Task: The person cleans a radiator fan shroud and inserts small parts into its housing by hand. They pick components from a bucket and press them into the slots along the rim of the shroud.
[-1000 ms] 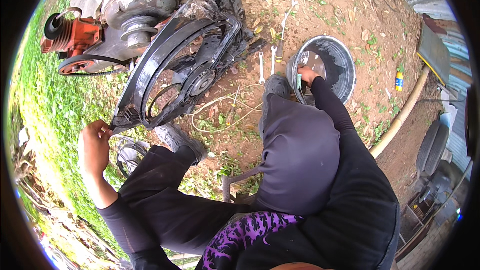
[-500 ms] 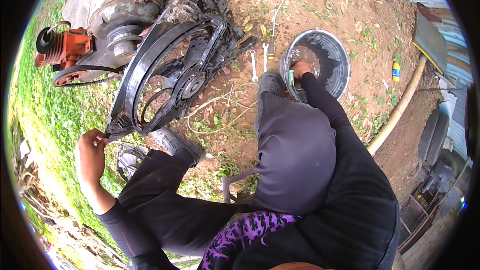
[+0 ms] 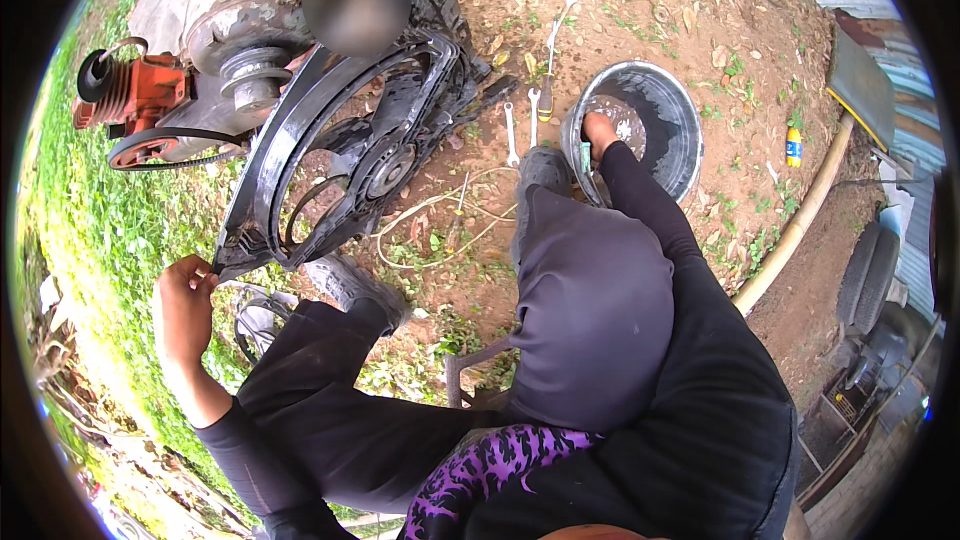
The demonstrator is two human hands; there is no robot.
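Note:
My left hand (image 3: 184,308) pinches the lower corner of a large black plastic fan shroud (image 3: 262,155), which leans tilted in front of me with a round motor mount in its middle. The shroud's surface looks wet in places. On the right, my right hand (image 3: 600,132) reaches down inside a dark round bucket (image 3: 690,125) with some water in it. Its fingers are hidden, so whatever they hold cannot be made out. A small greenish patch (image 3: 585,156) shows at the bucket's near-left rim, close to that hand.
Wrenches (image 3: 511,135) and a screwdriver (image 3: 545,100) lie left of the bucket. A pale cord (image 3: 430,265) loops between my feet. An air compressor with a red pump (image 3: 135,95) stands far left. A yellow bottle (image 3: 793,147) and a bamboo pole (image 3: 800,220) are right.
My right hand has shifted slightly up inside the bucket. My left hand keeps its pinch on the shroud's corner. A blurred round patch now covers the shroud's upper part.

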